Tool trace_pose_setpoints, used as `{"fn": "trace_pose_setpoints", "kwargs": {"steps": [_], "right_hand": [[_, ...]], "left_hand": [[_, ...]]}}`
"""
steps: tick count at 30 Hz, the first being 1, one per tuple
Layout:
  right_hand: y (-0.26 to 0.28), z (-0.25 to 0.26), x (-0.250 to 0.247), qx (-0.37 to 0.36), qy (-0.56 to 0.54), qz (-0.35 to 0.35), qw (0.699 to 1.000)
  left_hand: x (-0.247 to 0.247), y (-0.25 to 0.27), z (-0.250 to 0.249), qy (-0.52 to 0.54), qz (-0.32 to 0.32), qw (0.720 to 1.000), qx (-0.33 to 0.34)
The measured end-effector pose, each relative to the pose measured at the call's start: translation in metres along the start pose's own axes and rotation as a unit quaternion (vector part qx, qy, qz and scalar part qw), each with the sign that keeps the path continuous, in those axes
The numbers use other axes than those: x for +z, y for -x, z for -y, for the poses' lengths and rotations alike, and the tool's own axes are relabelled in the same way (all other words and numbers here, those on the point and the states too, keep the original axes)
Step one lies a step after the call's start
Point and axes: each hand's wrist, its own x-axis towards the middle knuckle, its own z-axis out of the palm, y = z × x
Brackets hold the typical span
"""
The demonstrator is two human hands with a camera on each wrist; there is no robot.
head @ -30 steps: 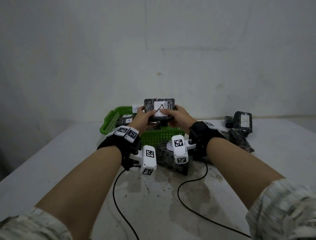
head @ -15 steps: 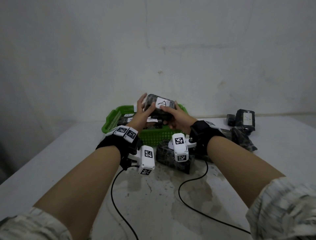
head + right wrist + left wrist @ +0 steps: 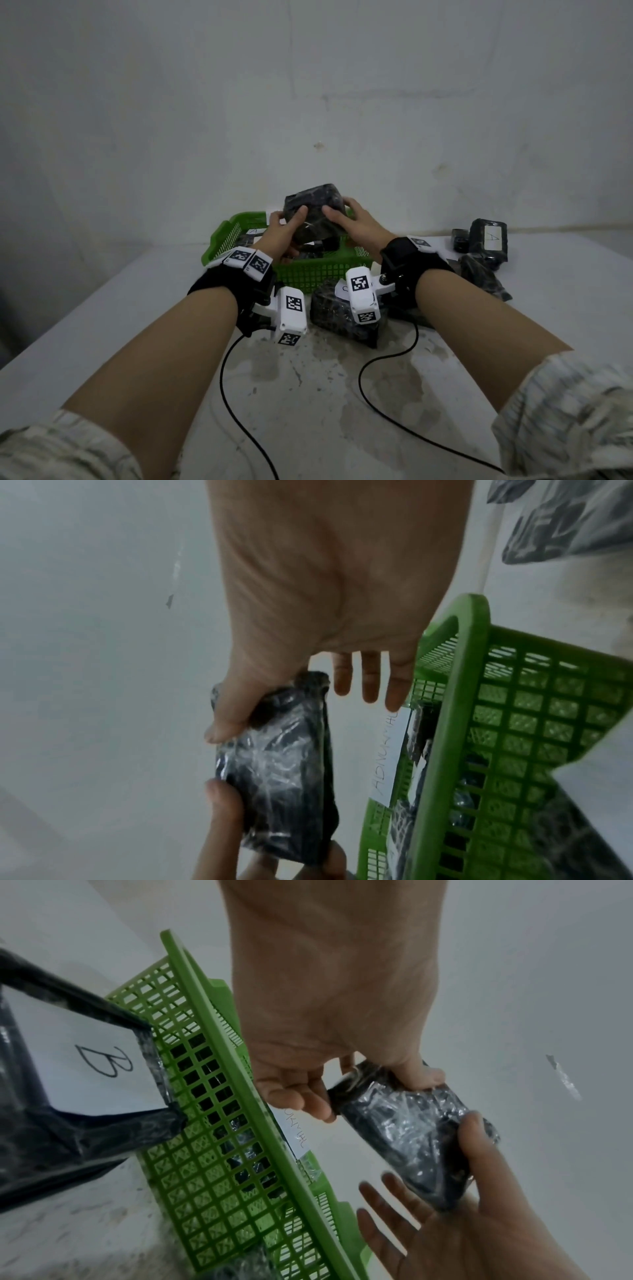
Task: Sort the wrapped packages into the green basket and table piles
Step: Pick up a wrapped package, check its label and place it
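Package (image 3: pixel 313 212) got flipped, label now hidden, both hands (image 3: pixel 284 229) (image 3: pixel 356 224) gripping it w/ fingers over basket (image 3: pixel 308 274), prob. checking it.

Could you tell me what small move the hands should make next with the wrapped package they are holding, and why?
Probably lower it into the green basket. Both the left hand and the right hand grip the package, and it hangs just above the basket's opening, where other wrapped packages already lie. Its label is not visible now, so checking the letter first may be wise.

The head view looks forward and down over the bench (image 3: pixel 102 308); both wrist views look closely along the hands, sharing the green basket (image 3: pixel 212 1139).
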Motion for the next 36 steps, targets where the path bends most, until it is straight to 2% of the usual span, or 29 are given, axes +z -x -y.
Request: {"fn": "trace_pose_setpoints", "kwargs": {"steps": [4,7,10,13,16,21,28,32,34,36], "right_hand": [[-0.003,0.003,0.009,0.023,-0.091,0.007,0.996],[-0.006,0.000,0.011,0.027,-0.100,-0.007,0.995],[-0.005,0.000,0.010,0.030,-0.128,-0.027,0.991],[-0.004,0.000,0.008,0.041,-0.156,-0.010,0.987],[-0.004,-0.004,0.009,0.045,-0.140,0.017,0.989],[-0.005,-0.003,0.007,0.041,-0.159,-0.007,0.986],[-0.008,-0.006,0.008,0.043,-0.095,0.025,0.994],[-0.007,-0.005,0.005,0.027,-0.070,0.011,0.997],[-0.004,-0.003,0.004,0.050,-0.060,-0.009,0.997],[0.000,-0.001,0.001,0.088,-0.049,0.000,0.995]], "left_hand": [[0.001,0.001,-0.001,-0.060,-0.002,0.998,0.001],[0.001,0.002,-0.005,0.000,0.016,1.000,-0.023],[0.002,0.003,-0.007,0.053,0.027,0.998,0.005],[0.003,0.000,-0.008,0.063,0.013,0.998,0.028],[0.002,-0.001,-0.007,0.046,0.002,0.998,0.039],[0.001,-0.002,-0.002,0.052,0.030,0.998,0.037],[0.003,-0.004,-0.003,0.099,0.032,0.994,0.043],[0.001,0.001,-0.003,0.096,0.032,0.994,0.030],[0.000,0.006,-0.002,0.090,0.046,0.994,0.049],[-0.002,0.010,-0.001,0.052,0.076,0.993,0.076]]}}
